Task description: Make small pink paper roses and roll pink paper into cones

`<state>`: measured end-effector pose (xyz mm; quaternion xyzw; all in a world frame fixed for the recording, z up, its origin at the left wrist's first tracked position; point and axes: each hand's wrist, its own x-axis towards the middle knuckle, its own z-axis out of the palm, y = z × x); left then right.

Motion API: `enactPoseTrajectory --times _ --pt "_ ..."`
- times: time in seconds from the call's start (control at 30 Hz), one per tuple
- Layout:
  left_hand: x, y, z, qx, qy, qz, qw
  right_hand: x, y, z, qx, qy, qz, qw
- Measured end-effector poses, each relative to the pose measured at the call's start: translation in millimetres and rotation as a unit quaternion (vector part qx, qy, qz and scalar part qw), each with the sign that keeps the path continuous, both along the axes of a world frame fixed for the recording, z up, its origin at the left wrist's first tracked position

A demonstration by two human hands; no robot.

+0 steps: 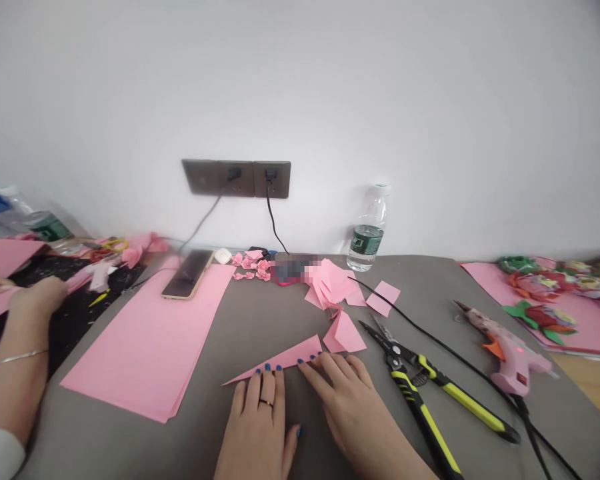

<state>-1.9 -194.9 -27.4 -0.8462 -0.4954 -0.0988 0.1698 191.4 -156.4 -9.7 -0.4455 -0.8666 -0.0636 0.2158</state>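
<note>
A pink paper strip [293, 355], folded to a narrow point at its left end, lies flat on the grey tabletop. My left hand [263, 407] rests with its fingertips on the strip's near edge, fingers stretched out and thumb apart. Beside it, my right hand [343, 393] presses the right part of the same edge with extended fingers. Just beyond the right hand is a folded pink paper piece [347, 333]. To the right lie scissors [410, 373] with black and yellow handles, their blades apart. The underside of both hands is hidden.
Pink sheets [145, 353] with a phone [189, 275] on top lie left. Cut paper squares [330, 283] and small paper roses [253, 267] are at the back, near a water bottle [367, 230]. A corded glue gun [510, 353] lies right. A co-worker's arm [27, 333] is at far left.
</note>
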Motion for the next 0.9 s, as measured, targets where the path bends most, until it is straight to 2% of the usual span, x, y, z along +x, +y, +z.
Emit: enactPoseTrajectory --times 0.37,0.77,0.9 --pt "-4.0 -0.7 -12.1 0.018 0.003 -0.006 1.0 6.3 1.3 -8.1 -0.005 0.054 0.016 0.998" --pt "-7.3 0.2 0.2 0.011 -0.004 -0.012 1.0 5.4 0.2 -2.4 -0.014 0.049 0.013 0.999" --pt "-3.9 2.3 3.2 0.035 -0.012 -0.015 0.999 3.1 -1.1 -0.6 -0.001 0.038 0.013 0.999"
